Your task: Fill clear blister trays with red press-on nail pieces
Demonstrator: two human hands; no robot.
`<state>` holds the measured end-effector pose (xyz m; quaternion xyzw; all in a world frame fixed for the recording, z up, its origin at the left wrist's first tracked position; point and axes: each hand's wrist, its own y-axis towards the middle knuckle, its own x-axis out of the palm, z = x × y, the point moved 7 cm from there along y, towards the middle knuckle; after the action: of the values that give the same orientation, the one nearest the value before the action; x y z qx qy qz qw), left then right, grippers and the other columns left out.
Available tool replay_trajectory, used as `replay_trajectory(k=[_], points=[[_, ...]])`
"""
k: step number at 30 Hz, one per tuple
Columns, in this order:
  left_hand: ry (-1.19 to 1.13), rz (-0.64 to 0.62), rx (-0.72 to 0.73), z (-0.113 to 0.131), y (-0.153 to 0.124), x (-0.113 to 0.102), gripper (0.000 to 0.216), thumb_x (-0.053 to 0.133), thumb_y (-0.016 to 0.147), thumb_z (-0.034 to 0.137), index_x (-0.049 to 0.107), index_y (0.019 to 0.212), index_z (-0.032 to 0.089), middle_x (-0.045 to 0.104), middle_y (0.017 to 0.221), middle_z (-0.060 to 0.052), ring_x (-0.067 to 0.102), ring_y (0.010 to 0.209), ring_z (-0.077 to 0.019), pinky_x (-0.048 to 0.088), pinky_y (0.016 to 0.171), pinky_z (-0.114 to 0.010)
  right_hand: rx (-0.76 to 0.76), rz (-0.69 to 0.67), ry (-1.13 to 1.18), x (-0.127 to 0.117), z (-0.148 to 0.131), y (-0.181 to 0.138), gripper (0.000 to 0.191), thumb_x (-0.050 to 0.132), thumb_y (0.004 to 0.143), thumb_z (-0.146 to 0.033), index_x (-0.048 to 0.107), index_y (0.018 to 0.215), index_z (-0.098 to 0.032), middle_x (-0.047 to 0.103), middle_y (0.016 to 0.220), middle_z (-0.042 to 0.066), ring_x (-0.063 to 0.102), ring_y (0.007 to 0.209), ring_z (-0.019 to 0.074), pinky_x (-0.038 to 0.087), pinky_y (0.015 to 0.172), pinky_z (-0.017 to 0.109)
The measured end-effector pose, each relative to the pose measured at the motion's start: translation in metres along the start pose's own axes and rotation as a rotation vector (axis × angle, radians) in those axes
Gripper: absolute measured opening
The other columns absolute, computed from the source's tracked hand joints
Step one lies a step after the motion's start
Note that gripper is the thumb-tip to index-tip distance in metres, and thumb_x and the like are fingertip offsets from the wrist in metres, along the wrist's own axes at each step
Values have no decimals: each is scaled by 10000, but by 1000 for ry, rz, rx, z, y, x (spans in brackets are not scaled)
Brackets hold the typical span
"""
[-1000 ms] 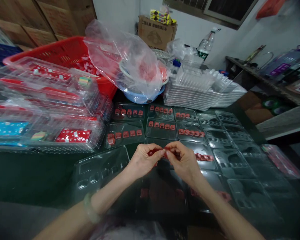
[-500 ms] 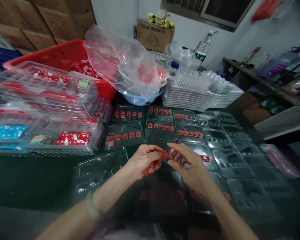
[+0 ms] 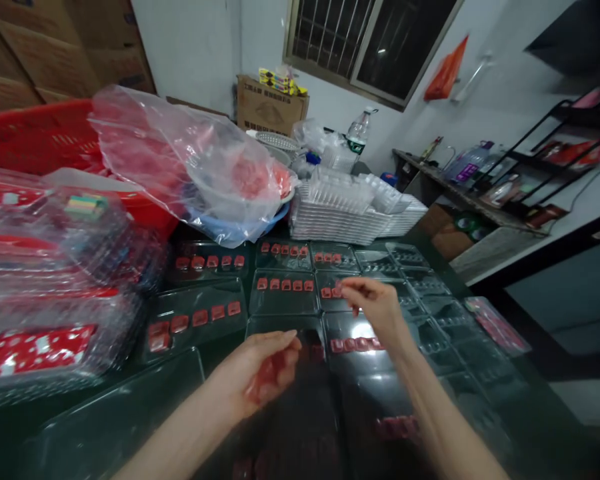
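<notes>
My left hand is curled with the palm up, and small red pieces show between its fingers and palm. To the upper right, my right hand is over a clear plastic tray, with its thumb and fingertips pinched together. Whatever is in that pinch is too small to make out. Red square pieces sit in that tray beside the right fingertips. Another clear tray to the left holds a row of similar red pieces. Under the right wrist lies a further row of red pieces.
Stacked clear packages and a red basket stand at left. A plastic bag lies over a blue basin. Behind the trays are stacked clear containers and a water bottle. A shelf stands at right.
My hands have come apart. The right hand has moved up over a tray, while the left stays low with red pieces. The view has shifted to the right.
</notes>
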<state>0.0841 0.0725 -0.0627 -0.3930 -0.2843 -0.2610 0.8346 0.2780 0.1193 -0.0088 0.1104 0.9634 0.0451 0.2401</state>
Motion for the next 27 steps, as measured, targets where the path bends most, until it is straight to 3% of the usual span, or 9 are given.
replay_trajectory(k=[1, 3, 7, 17, 22, 27], points=[[-84, 9, -28, 0, -1, -3, 213, 584, 706, 314, 540, 755, 111, 444, 615, 10, 404, 417, -30, 164, 282, -114, -8, 94, -136, -17, 10, 24, 318, 529, 729, -370, 602, 925, -131, 594, 621, 29, 513, 476, 108, 419, 419, 209], [-219, 23, -64, 1, -5, -9, 224, 575, 714, 311, 536, 796, 107, 452, 651, 1, 422, 458, -38, 206, 297, -112, -7, 135, -352, -36, 29, 70, 326, 511, 724, -354, 621, 893, -98, 616, 629, 59, 540, 502, 136, 423, 431, 225], [-303, 61, -71, 5, -12, -18, 259, 564, 718, 324, 533, 836, 96, 467, 688, -23, 452, 508, -70, 244, 307, -128, -20, 88, -512, -37, 60, 128, 214, 562, 666, -266, 667, 751, -100, 640, 610, 72, 581, 592, 169, 430, 537, 232], [-256, 94, -34, 10, -13, -23, 250, 569, 710, 322, 535, 859, 124, 467, 713, -15, 473, 527, -87, 232, 319, -143, -40, -136, -838, -7, 78, 145, 173, 516, 728, -166, 661, 814, -131, 648, 876, 91, 555, 894, 189, 378, 749, 231], [-248, 96, -33, 9, -15, -21, 269, 569, 708, 340, 528, 876, 135, 475, 727, -13, 484, 538, -95, 244, 334, -148, 42, -319, -887, 3, 87, 156, 203, 505, 796, -278, 591, 872, -110, 599, 905, 40, 559, 815, 155, 450, 705, 296], [-257, 97, -4, 10, -22, -29, 239, 560, 719, 310, 532, 873, 129, 483, 727, -22, 483, 539, -96, 248, 337, -152, 140, -418, -882, -5, 90, 161, 269, 485, 812, -307, 535, 995, -116, 554, 973, 38, 553, 811, 161, 475, 671, 310]])
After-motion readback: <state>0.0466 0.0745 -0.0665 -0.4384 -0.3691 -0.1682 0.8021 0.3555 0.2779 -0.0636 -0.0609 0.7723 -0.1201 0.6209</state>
